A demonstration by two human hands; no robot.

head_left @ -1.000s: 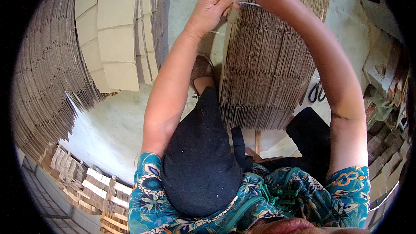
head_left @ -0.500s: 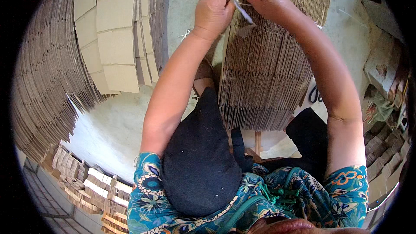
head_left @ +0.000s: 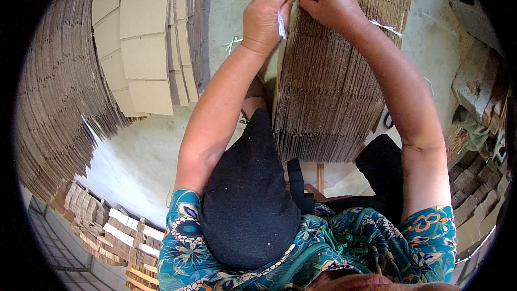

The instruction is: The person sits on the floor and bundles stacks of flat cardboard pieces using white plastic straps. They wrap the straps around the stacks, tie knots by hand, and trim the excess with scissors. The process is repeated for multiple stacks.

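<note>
A long bundle of brown corrugated cardboard pieces (head_left: 328, 91), standing on edge in tight rows, runs away from me between my legs. Over its far left part my left hand (head_left: 264, 20) is closed in a pinch on a white plastic string (head_left: 281, 26), whose loose end dangles below the fingers. My right hand (head_left: 333, 6), close beside it, has its thumb and fingers pinched together on the string's short stretch between the hands. Beside my right forearm, another white strip (head_left: 385, 26) shows at the bundle's right edge.
Tall stacks of cardboard (head_left: 142, 37) stand to my left. White string scraps (head_left: 231, 44) lie on the concrete floor (head_left: 129, 167). Dark scissor handles (head_left: 388, 120) show partly beneath my right forearm. More cardboard (head_left: 476, 186) and clutter lie on the right.
My right hand has shifted slightly nearer, and its forearm has moved left, uncovering the white strip. The string's loose end has swung from right of my left hand to beneath its fingers.
</note>
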